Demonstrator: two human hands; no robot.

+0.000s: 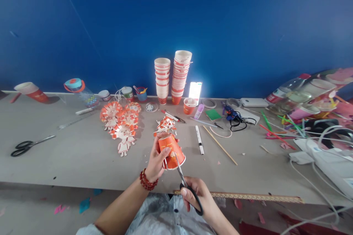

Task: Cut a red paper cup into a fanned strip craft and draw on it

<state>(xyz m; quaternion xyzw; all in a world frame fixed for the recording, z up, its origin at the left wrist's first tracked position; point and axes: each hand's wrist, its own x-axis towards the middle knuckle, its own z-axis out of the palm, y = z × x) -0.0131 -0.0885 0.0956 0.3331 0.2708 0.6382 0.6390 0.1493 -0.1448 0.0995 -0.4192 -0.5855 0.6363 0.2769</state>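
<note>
An orange paper cup (168,146) is gripped in my left hand (157,158), tilted, with its white rim toward me and slits cut in the side nearest my wrist. My right hand (194,191) is closed round the black handles of a pair of scissors (179,174). Their metal blades lie against the cup's side near the rim. Just beyond the cup is a pile of orange and white paper scraps (165,125). To the left lie several paper figures with fringed orange edges (121,132).
Two tall stacks of paper cups (162,80) stand by the blue wall, beside a lit phone (195,91). A white marker (199,139) and a wooden stick (220,145) lie right of centre. Another pair of scissors (30,146) rests far left. Cables and bottles crowd the right.
</note>
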